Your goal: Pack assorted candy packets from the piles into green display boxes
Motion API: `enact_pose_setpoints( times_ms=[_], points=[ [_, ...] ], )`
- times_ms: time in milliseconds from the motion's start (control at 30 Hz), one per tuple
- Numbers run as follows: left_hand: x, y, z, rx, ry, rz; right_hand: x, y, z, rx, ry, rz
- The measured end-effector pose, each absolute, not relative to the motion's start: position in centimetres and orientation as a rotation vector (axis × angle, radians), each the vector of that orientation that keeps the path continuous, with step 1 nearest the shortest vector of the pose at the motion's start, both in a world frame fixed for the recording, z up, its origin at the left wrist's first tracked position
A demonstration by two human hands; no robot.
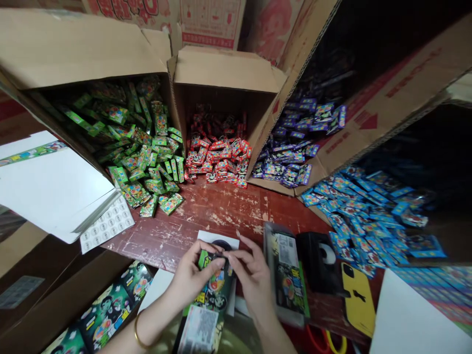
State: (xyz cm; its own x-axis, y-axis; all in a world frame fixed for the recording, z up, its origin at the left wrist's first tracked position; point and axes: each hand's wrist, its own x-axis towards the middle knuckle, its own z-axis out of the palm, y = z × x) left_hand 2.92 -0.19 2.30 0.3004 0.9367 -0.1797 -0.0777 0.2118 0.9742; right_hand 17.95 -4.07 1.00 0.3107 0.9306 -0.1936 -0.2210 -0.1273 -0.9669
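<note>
Both hands, left (191, 280) and right (250, 275), pinch the top end of a green printed carton (212, 295) that lies at the near edge of the surface (221, 206), fingers clamped on its flap. It looks light, thin card (easily creased), best gripped by the edges, not the flat faces.

This looks like a small packing workroom or stockroom. Open cardboard cartons (224, 73) lie tipped on a worn red table (221, 211), spilling green packets (147, 162) at far left, red packets (217, 157) in the middle, blue packets (365, 206) at right.
</note>
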Motion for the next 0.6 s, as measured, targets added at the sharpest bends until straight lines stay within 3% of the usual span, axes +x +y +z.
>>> enact_pose_setpoints(
  times_ms=[167,367,600],
  points=[
    [2.8,-0.2,1.6,1.083,1.021,0.839,18.3,-3.0,1.7,-1.349,-0.971,1.047],
    [2.8,0.1,1.4,1.098,1.044,0.873,20.2,1.8,3.9,-1.324,-1.249,1.361],
    [2.7,0.2,1.3,1.12,1.044,0.853,20.0,2.8,4.8,-1.399,-1.511,1.384]
  ],
)
